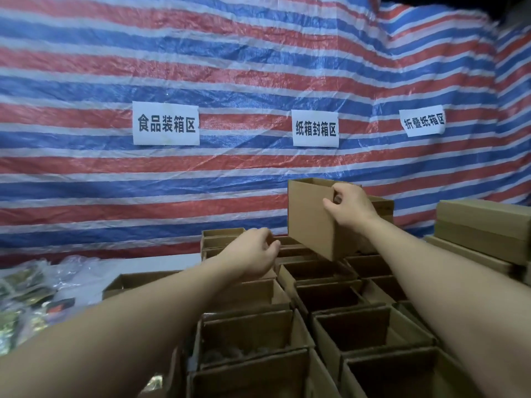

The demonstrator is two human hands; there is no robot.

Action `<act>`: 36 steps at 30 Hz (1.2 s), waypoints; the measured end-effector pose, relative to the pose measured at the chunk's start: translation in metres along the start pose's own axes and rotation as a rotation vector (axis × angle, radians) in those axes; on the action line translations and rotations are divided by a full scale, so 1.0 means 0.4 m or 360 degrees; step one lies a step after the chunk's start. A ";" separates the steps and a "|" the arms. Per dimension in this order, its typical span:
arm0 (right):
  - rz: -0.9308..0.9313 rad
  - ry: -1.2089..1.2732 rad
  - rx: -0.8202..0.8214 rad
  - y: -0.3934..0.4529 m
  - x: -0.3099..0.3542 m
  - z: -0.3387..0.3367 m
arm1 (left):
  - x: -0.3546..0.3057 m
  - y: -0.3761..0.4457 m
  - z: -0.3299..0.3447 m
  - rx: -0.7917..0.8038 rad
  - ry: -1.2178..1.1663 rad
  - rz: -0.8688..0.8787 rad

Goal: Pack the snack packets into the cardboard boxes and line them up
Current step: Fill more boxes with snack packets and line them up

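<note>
My right hand (349,206) grips the top edge of an open cardboard box (309,219) and holds it tilted in the air above the far rows. Below it, several open brown boxes (330,300) stand packed in rows on the table. My left hand (255,254) hovers over the far boxes of the left row with its fingers loosely curled and nothing in it. A pile of snack packets in clear wrapping (26,297) lies at the left of the table. One near box (244,340) shows something crinkled inside.
A red, white and blue striped tarp (230,67) hangs behind the table with three white paper signs (165,123) on it. Stacked closed or flat cardboard boxes (485,228) stand at the right. A strip of white tabletop (161,262) shows behind the packets.
</note>
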State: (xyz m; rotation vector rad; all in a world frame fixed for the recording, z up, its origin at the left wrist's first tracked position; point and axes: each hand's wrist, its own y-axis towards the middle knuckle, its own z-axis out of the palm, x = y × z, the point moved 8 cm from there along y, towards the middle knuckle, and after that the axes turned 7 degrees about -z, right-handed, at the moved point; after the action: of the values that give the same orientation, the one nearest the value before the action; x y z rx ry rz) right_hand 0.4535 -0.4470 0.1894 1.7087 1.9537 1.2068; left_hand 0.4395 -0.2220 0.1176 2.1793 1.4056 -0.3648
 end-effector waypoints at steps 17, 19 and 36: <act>-0.0853 0.0604 0.0184 -0.530 1.002 -0.521 | 0.126 -0.791 -0.686 -0.0505 -0.0782 -0.0724; -0.0992 0.0647 0.0208 -0.587 1.075 -0.539 | 0.154 -0.850 -0.702 -0.0329 -0.1047 -0.0752; -0.1119 0.0788 0.0757 -1.130 1.040 -0.238 | 0.383 -1.344 -0.300 0.0153 -0.0962 -0.1189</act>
State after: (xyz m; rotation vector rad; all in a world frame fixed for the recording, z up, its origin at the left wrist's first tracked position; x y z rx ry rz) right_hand -0.0294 -0.0829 0.0453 0.7231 2.9637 0.9855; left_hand 0.0133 0.1385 -0.0053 1.3270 1.7750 -1.2504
